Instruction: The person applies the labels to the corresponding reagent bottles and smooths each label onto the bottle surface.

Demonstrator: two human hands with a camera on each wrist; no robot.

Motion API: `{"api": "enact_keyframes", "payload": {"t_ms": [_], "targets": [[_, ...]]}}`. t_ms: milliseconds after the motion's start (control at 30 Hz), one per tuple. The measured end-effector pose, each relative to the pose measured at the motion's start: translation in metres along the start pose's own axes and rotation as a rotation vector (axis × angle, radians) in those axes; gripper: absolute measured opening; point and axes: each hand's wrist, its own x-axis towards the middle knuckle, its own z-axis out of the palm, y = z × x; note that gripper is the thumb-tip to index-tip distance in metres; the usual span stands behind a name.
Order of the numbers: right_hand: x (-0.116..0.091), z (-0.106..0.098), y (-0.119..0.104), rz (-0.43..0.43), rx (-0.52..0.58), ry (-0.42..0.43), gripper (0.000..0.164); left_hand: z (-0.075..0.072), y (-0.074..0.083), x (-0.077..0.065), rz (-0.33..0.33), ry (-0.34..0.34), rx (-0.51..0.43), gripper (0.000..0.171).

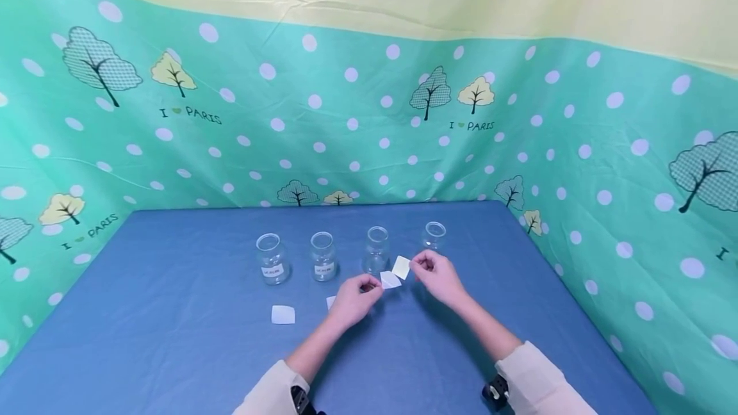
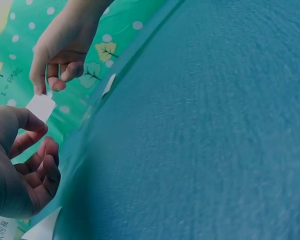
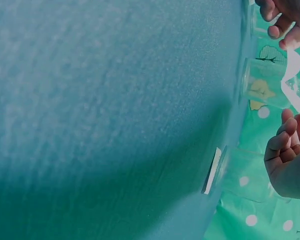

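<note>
Between my two hands, in front of the third glass jar (image 1: 377,241), a white sticker label (image 1: 389,280) and its pale yellowish backing paper (image 1: 401,267) meet at one edge. My left hand (image 1: 354,300) pinches the label between thumb and forefinger, the other fingers loosely bent. With thumb and fingertips my right hand (image 1: 439,277) grips the backing paper's far corner. In the right wrist view the label (image 3: 294,65) curves between the hands. The fourth jar (image 1: 434,230) stands behind my right hand, which hides its lower part.
Two more glass jars, the leftmost (image 1: 270,252) and its neighbour (image 1: 322,252), carry printed white labels. A white paper piece (image 1: 283,315) lies before them on the blue-covered table (image 1: 161,325); another (image 1: 330,301) is partly hidden by my left hand. A patterned green curtain (image 1: 242,82) hangs behind.
</note>
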Motion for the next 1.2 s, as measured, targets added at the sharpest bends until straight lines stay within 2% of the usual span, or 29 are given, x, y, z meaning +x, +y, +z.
{"api": "enact_keyframes", "payload": {"t_ms": [133, 500, 700, 933, 1200], "targets": [[0.0, 0.001, 0.0, 0.003, -0.002, -0.006, 0.008, 0.005, -0.002, 0.001, -0.033, -0.015, 0.01, 0.011], [0.003, -0.001, 0.0, -0.006, -0.023, 0.042, 0.008, 0.01, -0.003, 0.001, -0.056, -0.019, 0.026, 0.009], [0.003, 0.002, 0.0, 0.014, -0.043, 0.026, 0.008, 0.013, -0.004, -0.001, -0.077, -0.016, 0.12, 0.008], [0.002, 0.005, 0.0, 0.02, -0.035, 0.008, 0.008, 0.014, -0.001, -0.005, -0.059, -0.038, 0.235, 0.007], [0.002, 0.007, -0.001, 0.008, -0.027, 0.005, 0.008, 0.012, 0.0, -0.008, -0.066, -0.018, 0.278, 0.006]]}}
